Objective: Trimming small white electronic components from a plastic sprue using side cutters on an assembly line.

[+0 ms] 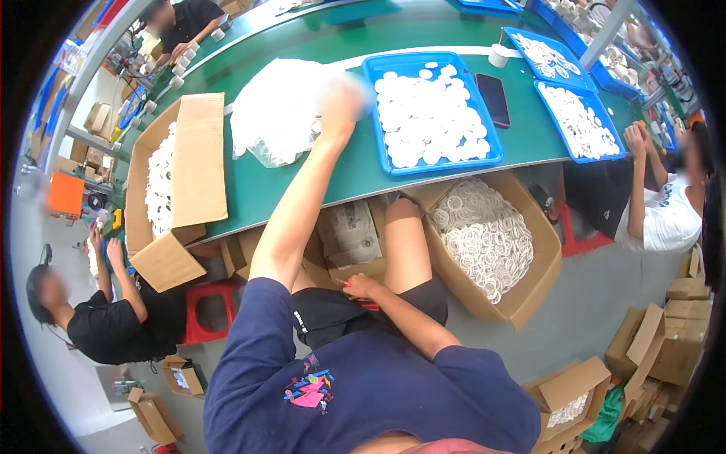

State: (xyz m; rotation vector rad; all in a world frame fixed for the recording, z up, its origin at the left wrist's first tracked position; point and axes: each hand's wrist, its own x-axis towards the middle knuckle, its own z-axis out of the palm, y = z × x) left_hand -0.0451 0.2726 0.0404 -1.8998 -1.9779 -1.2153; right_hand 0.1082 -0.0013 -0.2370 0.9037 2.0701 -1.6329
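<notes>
My left hand (340, 106) reaches out over the green table, between a white plastic bag (272, 106) and a blue tray (495, 151) of small white round discs (423, 113). It is smeared by motion, so its fingers and anything in them cannot be made out. Down at my lap, my right hand (363, 287) is closed around a small red-handled tool (348, 284); its kind is mostly hidden by the fingers. The bag stands full and bulging, with a few white pieces by its lower edge.
A black phone (493, 100) lies right of the tray, before two more blue trays (578, 155). An open carton (200, 151) of white parts stands at left. Below the table edge is a carton of white rings (491, 242). Co-workers sit at both sides; another is beyond.
</notes>
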